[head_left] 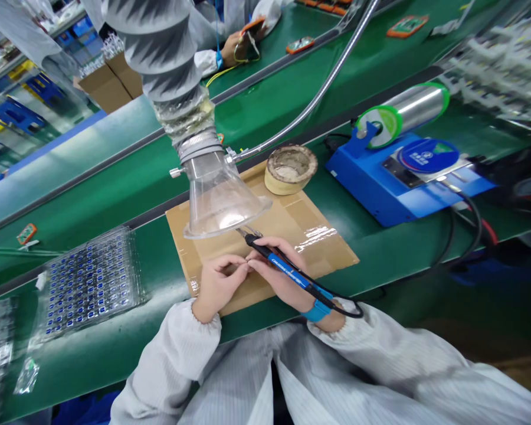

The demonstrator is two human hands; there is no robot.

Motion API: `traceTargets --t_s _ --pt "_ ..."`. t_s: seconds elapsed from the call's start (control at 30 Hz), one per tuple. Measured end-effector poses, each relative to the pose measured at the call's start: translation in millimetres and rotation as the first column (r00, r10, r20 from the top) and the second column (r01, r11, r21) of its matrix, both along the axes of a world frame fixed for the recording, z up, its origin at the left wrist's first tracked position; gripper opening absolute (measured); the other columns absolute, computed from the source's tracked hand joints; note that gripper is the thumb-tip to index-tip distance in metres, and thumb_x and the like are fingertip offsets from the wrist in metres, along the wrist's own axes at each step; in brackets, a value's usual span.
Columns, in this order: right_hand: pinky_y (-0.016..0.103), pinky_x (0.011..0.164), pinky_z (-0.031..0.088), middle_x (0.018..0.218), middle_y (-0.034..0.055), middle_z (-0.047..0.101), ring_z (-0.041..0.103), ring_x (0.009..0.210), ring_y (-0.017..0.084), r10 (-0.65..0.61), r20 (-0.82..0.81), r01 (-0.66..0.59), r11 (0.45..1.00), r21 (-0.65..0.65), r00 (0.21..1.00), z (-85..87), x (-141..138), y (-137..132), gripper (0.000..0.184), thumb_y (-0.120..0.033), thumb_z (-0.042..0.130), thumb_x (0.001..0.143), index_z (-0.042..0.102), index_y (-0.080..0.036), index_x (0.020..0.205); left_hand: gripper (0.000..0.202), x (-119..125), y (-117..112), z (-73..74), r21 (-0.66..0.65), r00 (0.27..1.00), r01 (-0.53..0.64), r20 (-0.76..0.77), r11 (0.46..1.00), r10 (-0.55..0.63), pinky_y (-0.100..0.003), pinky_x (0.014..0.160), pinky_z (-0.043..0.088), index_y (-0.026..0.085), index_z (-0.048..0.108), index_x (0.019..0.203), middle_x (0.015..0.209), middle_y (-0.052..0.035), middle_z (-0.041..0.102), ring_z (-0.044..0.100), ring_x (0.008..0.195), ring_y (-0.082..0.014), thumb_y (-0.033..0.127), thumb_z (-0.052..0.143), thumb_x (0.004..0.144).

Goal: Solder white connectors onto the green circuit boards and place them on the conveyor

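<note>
Over a brown cardboard sheet (336, 254), my two hands meet with their fingertips together. My left hand (216, 284) is closed in a pinch; whatever sits between its thumb and forefinger is too small to make out. A blue and black soldering iron (287, 270) lies across my right hand (279, 282), held in the crook of it, its metal tip pointing away under the clear funnel hood (221, 203). The fingertips of my right hand also pinch together beside the left ones. On the right wrist is a blue strap (317, 310).
A round, stained pot (291, 171) stands at the sheet's far edge. Right of it are a blue solder-feeding unit (376, 183) and a solder roll (407, 115). Clear trays of small blue parts (88, 283) lie left. A co-worker's hand (232, 50) is across the bench.
</note>
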State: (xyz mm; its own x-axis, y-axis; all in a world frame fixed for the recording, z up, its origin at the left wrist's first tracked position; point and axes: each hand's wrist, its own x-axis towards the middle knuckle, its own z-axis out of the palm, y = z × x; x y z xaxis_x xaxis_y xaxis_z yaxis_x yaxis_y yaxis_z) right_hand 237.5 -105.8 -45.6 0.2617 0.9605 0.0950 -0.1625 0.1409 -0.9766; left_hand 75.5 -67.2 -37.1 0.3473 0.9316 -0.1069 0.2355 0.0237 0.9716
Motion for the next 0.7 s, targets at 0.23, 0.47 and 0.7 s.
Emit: traceTargets --t_s 0.23,0.47,0.7 --pt "0.030 0.071 0.064 0.077 -0.0032 0.075 0.074 0.070 0.016 0.007 -0.020 -0.008 0.999 -0.040 1.000 5.8 2.0 1.4 0.021 -0.027 0.078 0.084 0.065 -0.026 0.101 0.016 2.9 1.1 1.7 0.128 0.997 0.039 -0.068 0.991 -0.031 -0.030 0.072 0.056 0.018 0.077 0.079 0.079 -0.0066 0.078 0.071 0.073 -0.0185 0.032 0.074 0.087" --pt "0.030 0.071 0.062 0.083 -0.0005 0.076 0.074 0.073 0.018 -0.056 0.243 0.059 0.998 -0.006 0.968 -6.1 25.7 -8.2 0.016 -0.032 0.077 0.088 0.069 -0.027 0.101 0.011 -26.5 17.1 17.6 0.273 0.978 0.062 -0.211 0.960 -0.003 -0.036 0.085 0.058 0.022 0.080 0.083 0.087 -0.0074 0.081 0.075 0.084 -0.0227 0.030 0.074 0.087" --pt "0.029 0.069 0.061 0.083 -0.0004 0.077 0.075 0.072 0.019 -0.071 0.385 0.084 0.996 -0.019 0.920 -15.8 47.2 -9.1 0.013 -0.031 0.076 0.088 0.071 -0.029 0.099 0.010 -58.3 136.7 32.2 0.275 0.846 -0.368 -0.298 0.888 0.443 -0.023 0.061 0.048 0.014 0.077 0.077 0.068 -0.0010 0.072 0.061 0.064 -0.0145 0.023 0.080 0.076"
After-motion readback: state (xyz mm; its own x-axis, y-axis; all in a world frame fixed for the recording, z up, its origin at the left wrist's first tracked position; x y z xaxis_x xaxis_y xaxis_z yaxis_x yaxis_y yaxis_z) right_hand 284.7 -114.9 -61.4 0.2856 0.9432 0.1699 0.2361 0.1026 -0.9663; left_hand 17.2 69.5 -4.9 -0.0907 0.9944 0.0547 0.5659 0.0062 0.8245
